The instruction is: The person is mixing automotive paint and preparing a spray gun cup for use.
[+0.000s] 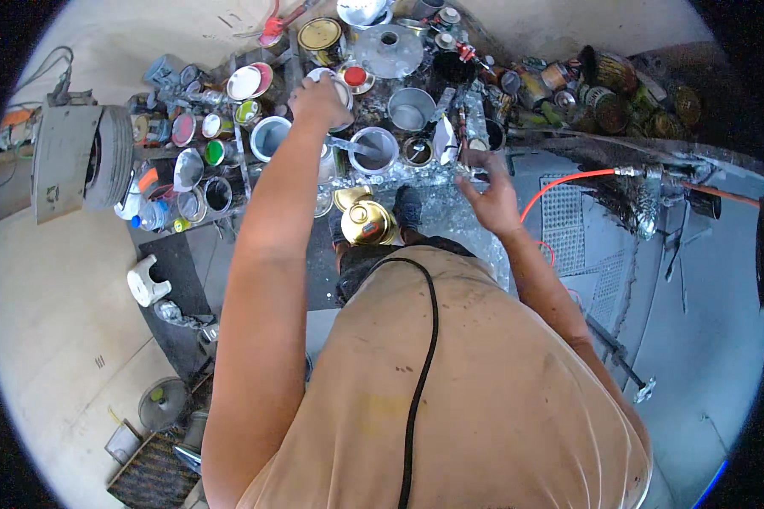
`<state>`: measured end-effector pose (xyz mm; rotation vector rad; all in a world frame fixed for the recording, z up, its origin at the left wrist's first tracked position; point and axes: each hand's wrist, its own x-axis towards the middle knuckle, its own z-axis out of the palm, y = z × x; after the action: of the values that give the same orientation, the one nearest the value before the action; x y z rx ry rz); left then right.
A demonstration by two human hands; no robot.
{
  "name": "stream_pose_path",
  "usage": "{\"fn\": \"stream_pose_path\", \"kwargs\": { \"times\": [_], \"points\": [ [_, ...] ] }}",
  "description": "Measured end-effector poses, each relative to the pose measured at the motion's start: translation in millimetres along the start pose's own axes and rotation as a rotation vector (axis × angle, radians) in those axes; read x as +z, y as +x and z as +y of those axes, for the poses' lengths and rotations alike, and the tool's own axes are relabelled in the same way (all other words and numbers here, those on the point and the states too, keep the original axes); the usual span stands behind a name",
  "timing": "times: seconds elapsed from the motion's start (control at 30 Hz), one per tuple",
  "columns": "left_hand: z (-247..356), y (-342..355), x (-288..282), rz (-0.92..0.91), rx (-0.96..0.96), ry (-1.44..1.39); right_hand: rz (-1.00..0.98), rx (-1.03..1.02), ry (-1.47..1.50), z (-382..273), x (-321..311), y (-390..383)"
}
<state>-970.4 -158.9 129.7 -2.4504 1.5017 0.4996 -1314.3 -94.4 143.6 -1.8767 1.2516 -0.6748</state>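
My left hand (314,102) reaches over the crowded bench, its fingers curled on a pale round can (341,95). Just below it are a white-rimmed pot (271,134) and another pot (385,153) with a flat stick (355,148) across it. My right hand (488,191) is at the bench's right end, beside small containers and tools, thumb apart from blurred fingers; whether it holds anything is unclear. Near it stand a small dark-filled tin (418,153) and a white folded piece (446,138).
Gold cans (365,222) stand by my feet. An orange hose (569,176) runs at the right beside a perforated plate (560,220). A grey metal unit (64,161) is at the left, above a white stool (148,280). Several stained cans (607,85) crowd the back right.
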Motion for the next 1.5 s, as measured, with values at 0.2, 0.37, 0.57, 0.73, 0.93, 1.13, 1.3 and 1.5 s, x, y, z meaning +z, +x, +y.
{"fn": "stream_pose_path", "kwargs": {
  "times": [0.2, 0.37, 0.57, 0.73, 0.93, 1.13, 1.3, 1.5],
  "points": [
    [-7, 12, 40, 0.015, 0.0, 0.074, -0.133, 0.075, -0.118, 53, 35, -19],
    [-10, -30, 10, 0.426, 0.219, -0.023, -0.28, 0.249, -0.147, 64, 67, 14],
    [-21, -164, 17, 0.24, 0.437, -0.443, -0.107, 0.201, -0.444, 102, 129, 34],
    [-51, -256, 64, -0.011, 0.234, -0.761, -0.101, 0.213, -0.476, 106, 147, 44],
    [-73, -286, 89, -0.064, 0.085, -0.928, -0.129, 0.121, -0.354, 114, 129, 36],
    [-61, -253, 77, 0.042, 0.267, -1.028, -0.044, -0.162, -0.351, 61, 92, 9],
    [-47, -215, 68, 0.029, 0.581, -0.953, -0.232, -0.049, -0.352, -74, 52, -7],
    [-62, -203, 53, 0.348, 0.771, -1.037, -0.206, 0.025, -0.291, -164, 81, -27]
  ]
}}
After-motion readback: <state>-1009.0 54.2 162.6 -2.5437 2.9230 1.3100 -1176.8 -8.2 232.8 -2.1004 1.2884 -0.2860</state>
